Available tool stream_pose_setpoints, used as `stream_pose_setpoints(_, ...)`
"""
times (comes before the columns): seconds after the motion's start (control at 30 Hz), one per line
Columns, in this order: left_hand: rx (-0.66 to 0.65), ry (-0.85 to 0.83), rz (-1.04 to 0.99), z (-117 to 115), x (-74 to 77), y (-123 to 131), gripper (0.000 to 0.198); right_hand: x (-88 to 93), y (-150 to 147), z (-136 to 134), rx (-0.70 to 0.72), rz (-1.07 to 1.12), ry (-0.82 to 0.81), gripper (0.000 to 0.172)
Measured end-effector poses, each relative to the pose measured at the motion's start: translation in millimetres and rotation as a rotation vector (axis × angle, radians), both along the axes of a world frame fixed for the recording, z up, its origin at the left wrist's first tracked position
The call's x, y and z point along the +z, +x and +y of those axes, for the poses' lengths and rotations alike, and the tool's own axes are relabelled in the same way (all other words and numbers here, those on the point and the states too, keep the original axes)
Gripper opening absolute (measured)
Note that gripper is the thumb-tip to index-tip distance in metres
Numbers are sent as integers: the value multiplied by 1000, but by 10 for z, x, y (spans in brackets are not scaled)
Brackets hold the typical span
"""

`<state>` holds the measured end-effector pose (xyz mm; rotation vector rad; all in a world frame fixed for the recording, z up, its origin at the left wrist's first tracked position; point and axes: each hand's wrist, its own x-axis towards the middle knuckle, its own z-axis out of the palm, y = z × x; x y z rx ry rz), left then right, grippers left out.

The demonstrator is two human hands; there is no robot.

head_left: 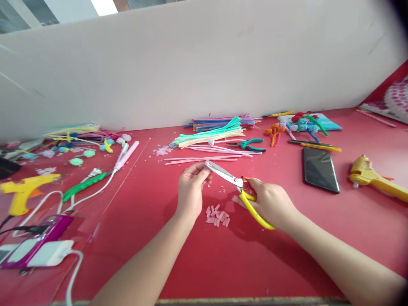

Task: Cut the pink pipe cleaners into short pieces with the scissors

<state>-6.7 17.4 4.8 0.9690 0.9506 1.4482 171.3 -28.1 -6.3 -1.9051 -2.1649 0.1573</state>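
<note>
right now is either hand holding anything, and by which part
The right hand holds the scissors by their handles. The left hand seems to pinch a small pink piece near the blade tips; by which part cannot be told.

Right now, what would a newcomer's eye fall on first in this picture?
Probably the yellow-handled scissors in the right hand, near the middle, their tips at the left hand. Just below lies a small pile of short pink pieces on the red table. Farther back, a bundle of turquoise stems stands out.
</note>
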Motion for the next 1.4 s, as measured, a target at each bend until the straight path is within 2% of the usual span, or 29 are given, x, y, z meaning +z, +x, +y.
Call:
stream_pose_setpoints(0.37,1,-2,-5,4,-14,-1,11,-51,39,22,33,-110,33,39)
stream_pose_setpoints(1.4,-2,5,-29,-1,-2,10,11,-26,41,8,34,-139,26,37)
